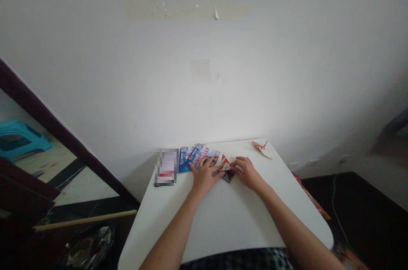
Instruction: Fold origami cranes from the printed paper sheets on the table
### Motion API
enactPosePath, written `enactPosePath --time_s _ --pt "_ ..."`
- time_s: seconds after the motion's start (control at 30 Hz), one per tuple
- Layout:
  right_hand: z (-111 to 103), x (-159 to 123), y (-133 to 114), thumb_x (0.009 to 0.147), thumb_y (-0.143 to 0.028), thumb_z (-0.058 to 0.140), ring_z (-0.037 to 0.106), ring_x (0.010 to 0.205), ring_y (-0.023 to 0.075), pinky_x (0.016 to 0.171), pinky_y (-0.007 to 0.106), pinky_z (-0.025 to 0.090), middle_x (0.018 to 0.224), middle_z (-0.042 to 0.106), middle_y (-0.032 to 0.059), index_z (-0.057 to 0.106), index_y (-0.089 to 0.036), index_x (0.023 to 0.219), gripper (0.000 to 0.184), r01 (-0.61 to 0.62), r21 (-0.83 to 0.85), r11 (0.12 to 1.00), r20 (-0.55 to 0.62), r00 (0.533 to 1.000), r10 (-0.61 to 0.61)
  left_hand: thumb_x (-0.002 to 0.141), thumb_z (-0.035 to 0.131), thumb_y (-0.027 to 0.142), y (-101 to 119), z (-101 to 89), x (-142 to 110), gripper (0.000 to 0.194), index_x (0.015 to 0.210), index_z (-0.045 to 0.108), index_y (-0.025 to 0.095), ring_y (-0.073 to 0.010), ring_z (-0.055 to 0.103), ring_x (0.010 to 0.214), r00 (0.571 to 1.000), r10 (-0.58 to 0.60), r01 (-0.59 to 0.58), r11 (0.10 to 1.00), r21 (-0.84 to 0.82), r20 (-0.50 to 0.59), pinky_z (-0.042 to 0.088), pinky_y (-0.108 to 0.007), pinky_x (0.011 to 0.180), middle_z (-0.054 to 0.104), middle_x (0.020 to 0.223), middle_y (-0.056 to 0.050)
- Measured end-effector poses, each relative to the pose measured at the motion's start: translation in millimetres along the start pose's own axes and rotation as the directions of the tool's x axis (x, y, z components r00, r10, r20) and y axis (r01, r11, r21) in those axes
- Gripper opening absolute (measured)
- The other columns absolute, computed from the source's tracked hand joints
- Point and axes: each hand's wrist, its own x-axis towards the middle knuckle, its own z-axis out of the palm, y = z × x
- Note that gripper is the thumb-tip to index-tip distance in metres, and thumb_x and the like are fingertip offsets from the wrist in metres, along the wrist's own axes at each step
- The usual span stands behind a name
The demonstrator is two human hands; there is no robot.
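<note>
My left hand (204, 176) lies on the table with its fingers spread over printed paper, its thumb pressing the near edge of a folded piece of colourful paper (225, 162). The folded piece has a red and white point standing toward the wall and a dark printed part below. At its right edge my right hand (250, 175) pinches the paper between thumb and fingers. Blue printed leaflets (185, 161) lie fanned out left of my left hand, partly under its fingers. A folded paper crane (260, 147), red and cream, rests at the back right.
A phone-like object (166, 167), blurred by pixels, lies at the left of the white table (236, 223). The wall (204, 108) meets the table's back edge. A bin (86, 248) stands on the floor at left, near a wooden stick (86, 220) and a blue stool (24, 138).
</note>
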Motion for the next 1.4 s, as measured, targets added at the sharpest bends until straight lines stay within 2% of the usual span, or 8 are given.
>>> enactPosePath --time_s 0.13,0.23,0.33,0.5,0.7,0.97,1.2,1.4 --pt "-6.3 -3.1 -8.2 0.096 -0.03 0.054 0.051 0.134 0.0274 0.118 0.063 0.022 0.121 0.068 0.0093 0.07 -0.025 0.104 0.018 0.025 -0.05 0.998 0.056 0.998 -0.023 0.09 0.063 0.049 -1.5 0.9 0.6 0.021 0.109 0.073 0.052 -0.0342 0.041 0.14 1.0 0.003 -0.003 1.0 -0.023 -0.006 0.002 -0.081 0.114 0.059 0.147 0.006" --pt "-12.9 -5.7 -15.1 0.093 -0.032 0.06 0.045 0.138 0.0282 0.119 0.069 0.008 0.117 0.071 0.0044 0.069 -0.029 0.107 0.017 0.072 -0.072 0.995 0.105 0.992 -0.064 0.091 0.063 0.046 -2.7 2.5 0.4 0.019 0.105 0.075 0.05 -0.034 0.042 0.139 1.0 0.006 -0.007 0.999 -0.034 -0.023 0.0 -0.083 0.111 0.061 0.144 0.005" --pt "-15.0 -6.5 -18.2 0.088 -0.03 0.067 0.045 0.138 0.029 0.119 0.07 0.004 0.116 0.073 0.0026 0.07 -0.03 0.107 0.019 0.083 -0.097 0.992 0.107 0.992 -0.072 0.09 0.065 0.046 -3.9 4.4 0.0 0.018 0.104 0.076 0.05 -0.0338 0.042 0.139 0.999 0.023 -0.024 0.999 -0.044 -0.042 -0.003 -0.083 0.111 0.062 0.142 0.005" --pt "-10.8 -5.6 -17.5 0.085 -0.016 0.061 0.048 0.135 0.0276 0.118 0.071 0.001 0.111 0.074 0.0003 0.07 -0.028 0.095 0.018 0.073 -0.128 0.989 0.086 0.994 -0.062 0.086 0.07 0.044 -3.0 3.8 -0.8 0.016 0.1 0.076 0.051 -0.0342 0.043 0.138 0.997 0.045 -0.048 0.997 -0.055 -0.063 -0.007 -0.083 0.111 0.065 0.137 0.005" --pt "-10.1 -5.1 -20.7 0.082 -0.012 0.058 0.052 0.131 0.0263 0.119 0.071 0.002 0.105 0.075 0.001 0.067 -0.025 0.088 0.018 0.098 -0.131 0.986 0.062 0.994 -0.091 0.081 0.076 0.045 1.0 0.5 -1.6 0.013 0.093 0.08 0.041 -0.0338 0.045 0.137 0.995 0.045 -0.053 0.995 -0.087 -0.089 -0.008 -0.081 0.113 0.067 0.133 0.001" --pt "-5.7 -3.7 -23.6 0.085 -0.011 0.056 0.056 0.127 0.0238 0.12 0.07 0.006 0.102 0.074 0.004 0.066 -0.024 0.089 0.017 0.097 -0.175 0.98 0.006 0.995 -0.098 0.079 0.078 0.034 6.5 -0.1 -2.1 0.01 0.088 0.079 0.037 -0.0322 0.047 0.134 0.992 0.04 -0.053 0.993 -0.101 -0.124 -0.006 -0.08 0.114 0.07 0.128 0.001" --pt "-2.3 -1.7 -26.5 0.09 -0.015 0.056 0.059 0.124 0.0252 0.119 0.071 0.013 0.101 0.073 0.0076 0.066 -0.022 0.092 0.012 0.091 -0.241 0.966 -0.035 0.994 -0.102 0.08 0.074 0.034 9.5 -1.5 -2.4 0.015 0.094 0.078 0.038 -0.0325 0.049 0.132 0.99 0.027 -0.033 0.999 -0.043 -0.135 0.003 -0.078 0.117 0.069 0.128 0.001" --pt "2.6 0.2 -25.8 0.092 -0.017 0.055 0.059 0.122 0.0244 0.12 0.069 0.012 0.102 0.073 0.0077 0.065 -0.022 0.092 0.011 0.06 -0.259 0.964 -0.075 0.994 -0.082 0.084 0.07 0.031 15.0 -2.9 -1.2 0.016 0.097 0.079 0.035 -0.0324 0.047 0.133 0.992 0.011 -0.013 1.0 -0.015 -0.127 -0.002 -0.076 0.118 0.068 0.131 -0.002"
